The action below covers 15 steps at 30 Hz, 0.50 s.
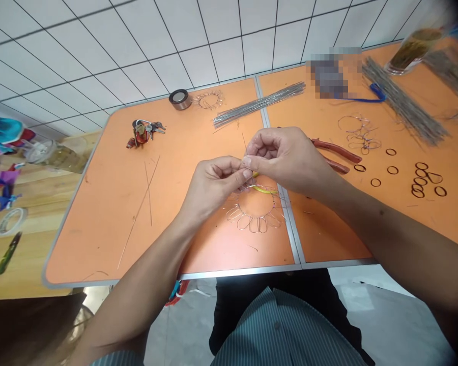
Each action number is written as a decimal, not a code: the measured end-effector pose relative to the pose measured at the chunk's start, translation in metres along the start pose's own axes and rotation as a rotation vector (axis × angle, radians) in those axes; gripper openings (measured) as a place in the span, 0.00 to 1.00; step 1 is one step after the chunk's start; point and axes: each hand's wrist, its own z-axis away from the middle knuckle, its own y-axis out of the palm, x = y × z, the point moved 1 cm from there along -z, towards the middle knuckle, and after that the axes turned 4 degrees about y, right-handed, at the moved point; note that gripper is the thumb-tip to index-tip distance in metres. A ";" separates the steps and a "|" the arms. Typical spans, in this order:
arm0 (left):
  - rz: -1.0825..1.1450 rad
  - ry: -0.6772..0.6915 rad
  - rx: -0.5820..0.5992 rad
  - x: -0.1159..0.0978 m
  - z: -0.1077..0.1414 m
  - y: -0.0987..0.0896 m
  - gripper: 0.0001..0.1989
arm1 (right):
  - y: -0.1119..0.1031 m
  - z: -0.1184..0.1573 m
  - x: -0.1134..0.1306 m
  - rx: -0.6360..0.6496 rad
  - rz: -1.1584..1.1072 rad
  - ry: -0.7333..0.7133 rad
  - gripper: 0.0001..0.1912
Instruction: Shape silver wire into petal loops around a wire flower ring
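Note:
My left hand [216, 185] and my right hand [282, 155] meet above the orange table, thumbs and forefingers pinched close together. A thin wire [244, 141] sticks up from between the fingertips, and both hands seem to hold it. Its lower part is hidden by the fingers. Just below the hands, a wire ring with petal-like loops [258, 225] lies on the tabletop, its upper part partly covered. Something with a curved yellow part [266, 190] shows beneath the fingers. Red-handled pliers [338, 147] lie behind my right hand, their jaws mostly hidden.
On the orange table [99, 203] lie two loose wires [137, 216], keys [148, 128], a tape roll [180, 99], a bundle of straight wires [259, 104] and several dark rings [420, 180]. A bigger wire bundle [404, 101] and a glass [412, 51] stand far right.

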 end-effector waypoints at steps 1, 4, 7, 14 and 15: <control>-0.007 0.003 0.001 0.000 0.000 0.000 0.15 | 0.000 0.000 -0.001 0.000 0.005 -0.005 0.09; -0.023 0.010 0.016 0.001 -0.001 0.000 0.15 | 0.002 0.000 -0.004 0.011 0.021 -0.023 0.09; -0.033 0.002 0.028 0.004 -0.002 0.001 0.15 | 0.004 -0.001 -0.006 0.042 0.024 -0.035 0.09; 0.008 0.196 -0.130 0.004 -0.007 -0.013 0.15 | -0.018 -0.004 -0.012 -0.090 0.215 -0.122 0.05; 0.020 0.240 -0.165 0.002 -0.007 -0.016 0.15 | -0.022 -0.004 -0.015 -0.101 0.317 -0.139 0.06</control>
